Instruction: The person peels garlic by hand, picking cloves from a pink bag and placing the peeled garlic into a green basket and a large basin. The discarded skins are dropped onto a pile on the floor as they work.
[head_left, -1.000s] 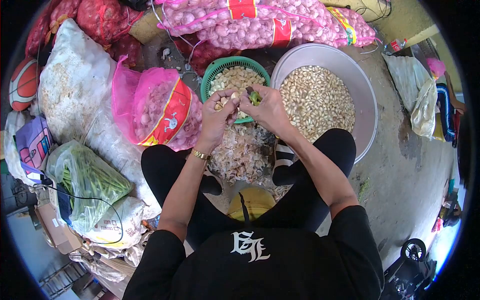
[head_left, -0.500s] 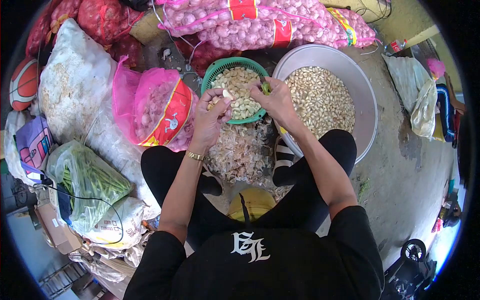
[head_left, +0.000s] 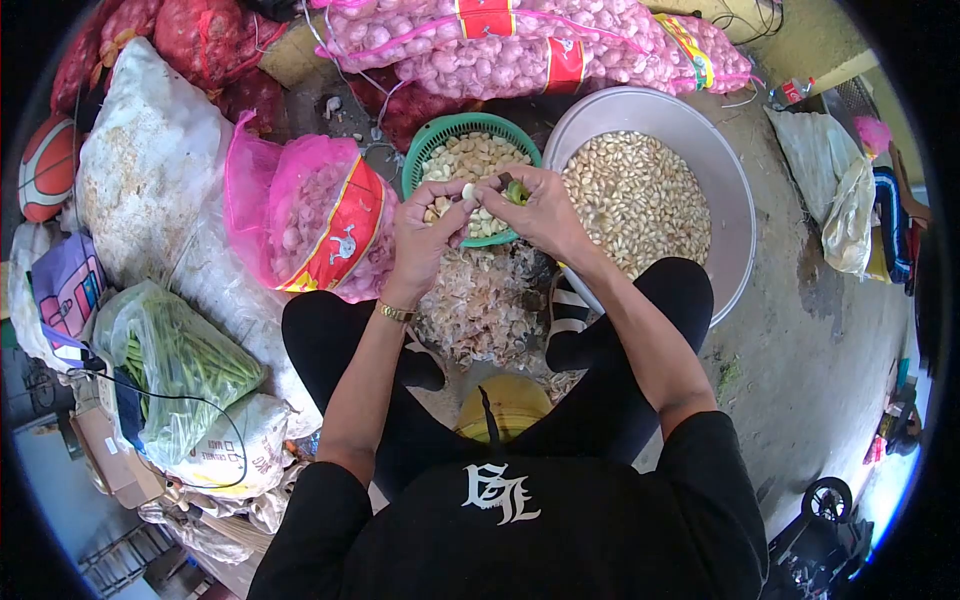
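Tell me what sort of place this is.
Probably a market or wholesale produce spot, used for peeling garlic on a concrete floor. The pink mesh sacks of garlic bulbs lie stacked, a metal basin holds peeled cloves, and the left hand pinches a clove while the right hand grips a knife.

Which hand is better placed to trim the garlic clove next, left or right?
Right, probably. The right hand holds the green knife close beside the clove, while the left hand pinches that clove above the basket.
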